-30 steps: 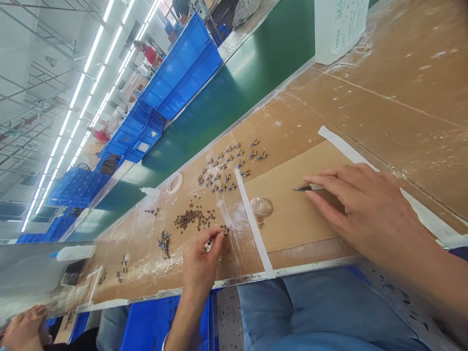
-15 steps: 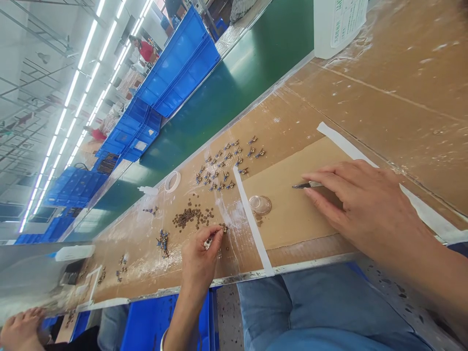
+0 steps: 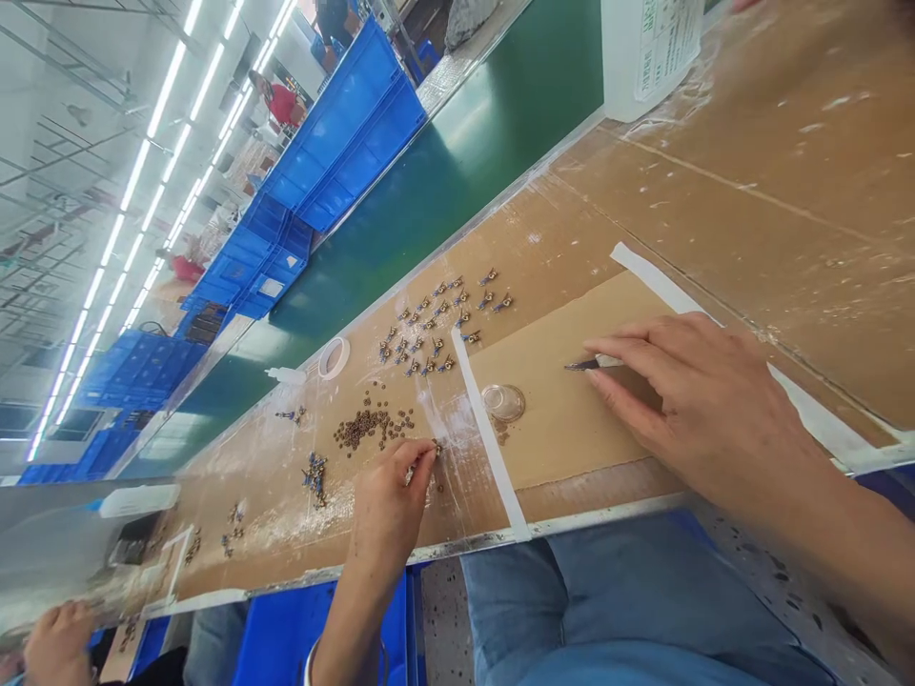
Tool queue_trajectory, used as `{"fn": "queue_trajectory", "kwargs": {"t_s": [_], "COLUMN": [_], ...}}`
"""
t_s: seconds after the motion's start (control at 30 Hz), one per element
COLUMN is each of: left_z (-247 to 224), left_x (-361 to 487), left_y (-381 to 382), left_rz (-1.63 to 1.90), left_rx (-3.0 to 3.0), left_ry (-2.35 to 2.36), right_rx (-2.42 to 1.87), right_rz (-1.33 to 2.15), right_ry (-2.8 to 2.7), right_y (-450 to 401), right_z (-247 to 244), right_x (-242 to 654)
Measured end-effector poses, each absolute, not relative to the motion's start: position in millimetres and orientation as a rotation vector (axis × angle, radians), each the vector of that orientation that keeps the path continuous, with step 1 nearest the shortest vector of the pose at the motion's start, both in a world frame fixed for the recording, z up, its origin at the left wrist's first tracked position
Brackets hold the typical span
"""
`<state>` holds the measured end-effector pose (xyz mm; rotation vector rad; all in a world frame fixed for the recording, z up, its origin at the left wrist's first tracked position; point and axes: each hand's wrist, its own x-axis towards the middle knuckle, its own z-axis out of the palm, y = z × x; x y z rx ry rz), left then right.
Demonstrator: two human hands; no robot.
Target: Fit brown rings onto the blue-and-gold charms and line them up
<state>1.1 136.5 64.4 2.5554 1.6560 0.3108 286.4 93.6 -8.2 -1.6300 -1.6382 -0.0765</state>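
My left hand [image 3: 386, 495] is closed in a pinch at the table's near side, on a small metallic piece [image 3: 437, 447] that mostly hides behind the fingertips. Beyond it lies a loose heap of small brown round pieces [image 3: 368, 427]. Over the cardboard sheet [image 3: 558, 419], my right hand [image 3: 701, 391] grips a slim, dark pointed tool [image 3: 583, 365] between thumb and fingers, its tip pointing left. A shallow clear dish [image 3: 503, 402] rests on that sheet, between the two hands. Several small blue-and-gold parts [image 3: 429, 343] stand in loose rows farther back.
White tape strips [image 3: 493, 448] border the sheet. A tape roll [image 3: 334, 358] and small bottle [image 3: 286, 376] lie farther left, with a blue-and-gold cluster [image 3: 315, 478]. A large white jug [image 3: 650, 57] stands at back right. Blue crates [image 3: 357, 124] line the green belt [image 3: 500, 105]. Another person's hand [image 3: 61, 638] shows lower left.
The view has shifted slightly. Both my hands keep their grips and almost the same places. The other person's hand at lower left has moved a little to the right.
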Motion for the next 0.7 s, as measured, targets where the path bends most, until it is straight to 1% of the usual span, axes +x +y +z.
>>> {"fn": "queue_trajectory", "kwargs": {"t_s": [0.13, 0.2, 0.27, 0.3, 0.37, 0.47, 0.53, 0.7], "left_z": [69, 70, 70, 70, 71, 75, 76, 78], "left_x": [-4, -7, -6, -4, 2, 12, 15, 16], "left_y": [121, 106, 89, 81, 67, 54, 49, 44], "left_rz": [0.449, 0.577, 0.725, 0.795, 0.899, 0.979, 0.989, 0.982], "left_rx": [2.486, 2.421, 2.328, 2.279, 2.205, 2.193, 2.213, 2.233], "left_ry": [1.67, 1.719, 1.745, 1.731, 1.656, 1.502, 1.414, 1.332], "right_rx": [-1.545, -1.473, -1.364, -1.294, -1.134, -0.952, -0.893, -0.894], "right_rz": [-0.133, -0.193, -0.179, -0.115, 0.135, 0.493, 0.587, 0.634], "right_ry": [-1.524, -1.457, -1.452, -1.478, -1.566, -1.536, -1.514, -1.53], "right_y": [92, 85, 74, 68, 55, 44, 43, 43], "right_z": [1, 9, 18, 22, 28, 29, 27, 23], "right_x": [288, 286, 278, 271, 254, 226, 214, 208]}}
